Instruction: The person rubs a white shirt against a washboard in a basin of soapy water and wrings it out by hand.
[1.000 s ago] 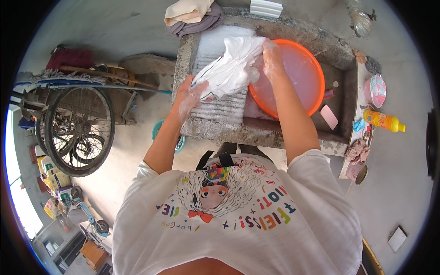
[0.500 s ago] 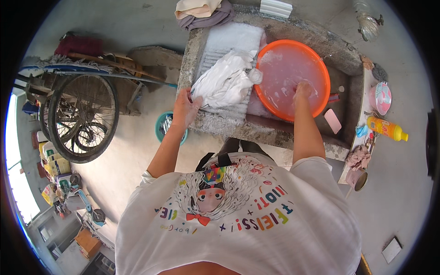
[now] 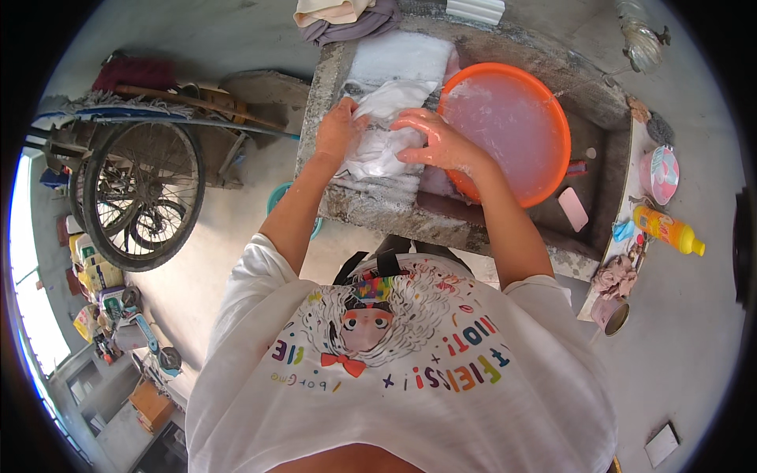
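A wet, crumpled white cloth (image 3: 382,154) lies on the ribbed washboard slab (image 3: 386,193) at the left of a concrete sink. At the cloth's left edge, my left hand (image 3: 337,132) has its fingers curled onto the fabric. My right hand (image 3: 438,143) reaches over the cloth from the right, wet, with thumb and fingers spread apart and the fingertips at the fabric. Beside it, the orange basin (image 3: 564,150) holds cloudy, sudsy water. White foamy fabric (image 3: 402,59) lies flat at the slab's far end.
Inside the sink (image 3: 583,213), right of the basin, lies a pink bar (image 3: 573,209). Along the right ledge stand a yellow bottle (image 3: 666,230), a pink-and-white bowl (image 3: 659,173) and a tin can (image 3: 609,314). Folded cloths (image 3: 351,22) sit at the far left corner. A bicycle wheel (image 3: 143,197) stands left.
My right hand has come out of the basin's water and moved left over the white cloth. My left hand has shifted farther up the cloth's left side. The cloth is now flatter and more bunched.
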Available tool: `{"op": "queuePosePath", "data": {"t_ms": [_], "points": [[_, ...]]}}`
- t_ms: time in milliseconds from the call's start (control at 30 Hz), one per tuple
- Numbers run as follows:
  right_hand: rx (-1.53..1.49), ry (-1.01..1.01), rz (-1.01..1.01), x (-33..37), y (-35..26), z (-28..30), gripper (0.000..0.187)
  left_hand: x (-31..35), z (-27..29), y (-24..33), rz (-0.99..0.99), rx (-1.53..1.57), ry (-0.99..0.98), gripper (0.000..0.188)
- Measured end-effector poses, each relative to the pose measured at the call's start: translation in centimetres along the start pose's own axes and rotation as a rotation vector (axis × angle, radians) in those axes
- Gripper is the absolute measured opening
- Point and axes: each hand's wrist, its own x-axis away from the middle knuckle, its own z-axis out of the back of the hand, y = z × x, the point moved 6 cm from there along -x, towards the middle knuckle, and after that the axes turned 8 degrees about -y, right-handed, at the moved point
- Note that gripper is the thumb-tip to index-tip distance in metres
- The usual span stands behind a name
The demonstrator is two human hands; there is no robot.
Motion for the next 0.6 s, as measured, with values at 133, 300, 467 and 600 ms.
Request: {"op": "queuePosePath", "data": {"t_ms": [133,300,467,600], "points": [[0.081,0.177,-0.002,2.0,3.2,1.2,0.024,1.0,2.1,-3.5,0.089,0.147,0.105,0.03],[-0.723,0.568,-0.074,4.3,1.9,8.6,0.015,5.4,3.4,-4.4,0.387,0.766,-0.114,0.024],[-0.91,0.556,0.152,-0.8,-3.8,11.4,0.027,6.8,4.0,-3.9,0.359,1.232,-0.3,0.037],[-0.849,0.644,0.212,-6.4,2.0,11.5,0.039,5.2,4.4,-6.0,0.434,1.286,0.056,0.054]]}}
